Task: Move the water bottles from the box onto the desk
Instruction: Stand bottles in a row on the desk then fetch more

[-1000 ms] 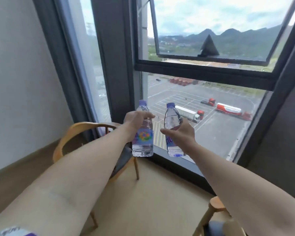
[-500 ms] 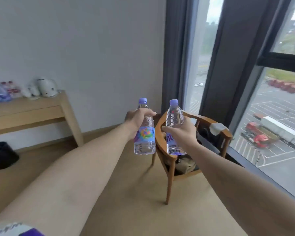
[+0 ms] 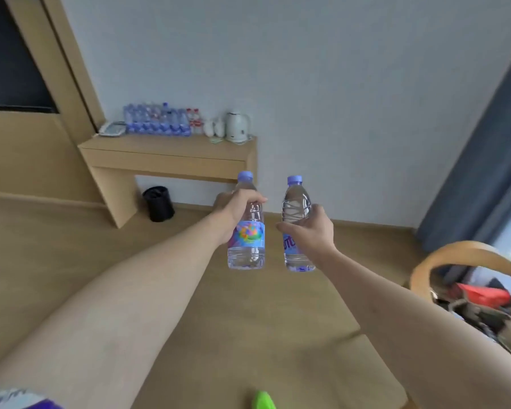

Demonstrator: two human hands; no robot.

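I hold two clear water bottles with purple caps upright in front of me. My left hand point(image 3: 236, 206) grips the left bottle point(image 3: 246, 243) near its shoulder, above its colourful label. My right hand point(image 3: 310, 228) wraps the middle of the right bottle point(image 3: 297, 202). Across the room stands the wooden desk point(image 3: 171, 156) against the wall. A row of several similar bottles point(image 3: 157, 119) stands on its left part. No box is in view.
On the desk also stand a white kettle point(image 3: 237, 126), cups point(image 3: 214, 127) and a telephone point(image 3: 112, 129). A black bin point(image 3: 158, 203) sits under the desk. A wooden chair point(image 3: 466, 258) with clutter is at the right. A blue curtain point(image 3: 481, 160) hangs beyond it.
My view has swung left from the window and chair to the wall with the desk, which now sits ahead. Both hands keep the same hold on the bottles.
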